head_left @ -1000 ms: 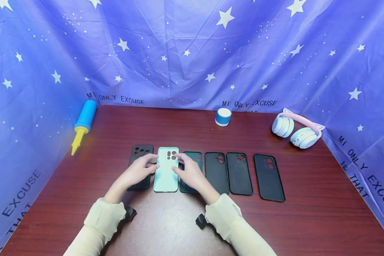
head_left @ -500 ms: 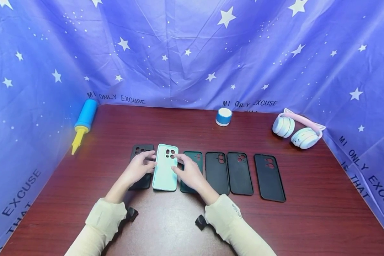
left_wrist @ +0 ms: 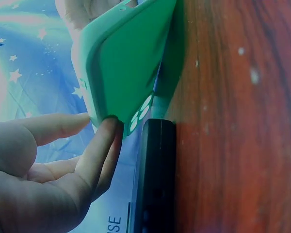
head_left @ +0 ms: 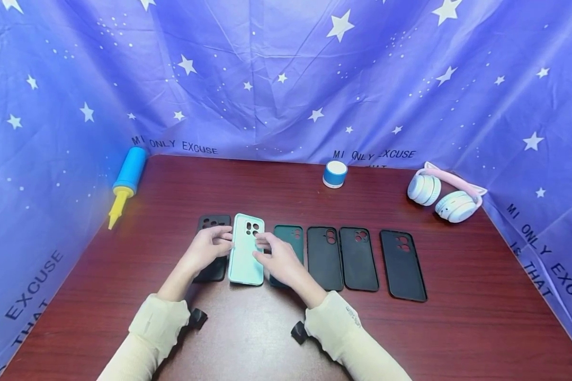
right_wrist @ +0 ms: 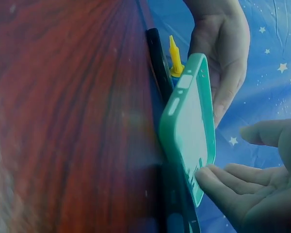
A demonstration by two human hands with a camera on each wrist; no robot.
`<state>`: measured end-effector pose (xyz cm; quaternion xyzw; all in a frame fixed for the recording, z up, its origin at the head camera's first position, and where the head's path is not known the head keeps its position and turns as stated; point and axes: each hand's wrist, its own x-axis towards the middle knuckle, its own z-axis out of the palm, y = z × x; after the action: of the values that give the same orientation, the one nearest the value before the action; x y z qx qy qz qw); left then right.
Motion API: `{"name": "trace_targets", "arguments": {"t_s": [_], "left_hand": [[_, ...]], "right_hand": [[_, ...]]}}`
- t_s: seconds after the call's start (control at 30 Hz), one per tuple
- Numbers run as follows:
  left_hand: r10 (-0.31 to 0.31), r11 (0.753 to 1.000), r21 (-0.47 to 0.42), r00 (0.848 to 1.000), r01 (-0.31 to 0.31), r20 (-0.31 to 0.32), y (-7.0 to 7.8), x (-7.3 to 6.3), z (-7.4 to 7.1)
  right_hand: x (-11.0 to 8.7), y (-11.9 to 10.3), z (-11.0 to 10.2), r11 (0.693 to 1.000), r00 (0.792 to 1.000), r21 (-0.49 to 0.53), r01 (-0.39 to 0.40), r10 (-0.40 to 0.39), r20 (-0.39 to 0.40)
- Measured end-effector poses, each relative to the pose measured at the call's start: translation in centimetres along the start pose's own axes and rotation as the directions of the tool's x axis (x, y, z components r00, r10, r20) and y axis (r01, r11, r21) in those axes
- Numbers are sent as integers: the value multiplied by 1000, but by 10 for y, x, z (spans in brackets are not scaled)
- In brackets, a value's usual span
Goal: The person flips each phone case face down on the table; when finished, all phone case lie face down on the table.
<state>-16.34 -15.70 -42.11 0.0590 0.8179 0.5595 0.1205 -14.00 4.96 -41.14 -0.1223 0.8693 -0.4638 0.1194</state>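
Note:
A mint-green phone case point(head_left: 246, 262) is raised off the table at a tilt, inner side up, camera cutouts at its far end. My left hand point(head_left: 204, 251) pinches its left edge; in the left wrist view the thumb lies at the rim and the fingertips point(left_wrist: 111, 127) are against the back. My right hand point(head_left: 286, 262) is at the right edge, thumb apart, its fingertips point(right_wrist: 207, 177) at the inner face near the cutouts. A black phone case point(head_left: 213, 270) lies partly hidden under my left hand. Beneath my right hand is a dark green phone case point(head_left: 288, 237).
Three more black phone cases continue the row to the right, the last one point(head_left: 403, 267) set farther apart. Along the back stand a blue-and-white cylinder point(head_left: 335, 175) and pink-and-white headphones point(head_left: 445, 193). A blue hand pump point(head_left: 130, 172) with yellow nozzle lies at the left edge.
The mint case has come up off the table and tilted, shifting slightly left. My left hand has moved a little left with it; my right fingertips have slid over its right edge.

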Motion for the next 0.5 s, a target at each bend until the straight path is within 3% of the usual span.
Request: {"name": "trace_targets", "arguments": {"t_s": [0.23, 0.5], "left_hand": [[40, 999, -7, 999, -40, 4, -1, 0, 1], [85, 995, -54, 996, -84, 15, 0, 0, 0]], "right_hand": [[-3, -3, 2, 995, 999, -104, 11, -8, 31], [-3, -4, 3, 992, 999, -122, 13, -9, 32]]}}
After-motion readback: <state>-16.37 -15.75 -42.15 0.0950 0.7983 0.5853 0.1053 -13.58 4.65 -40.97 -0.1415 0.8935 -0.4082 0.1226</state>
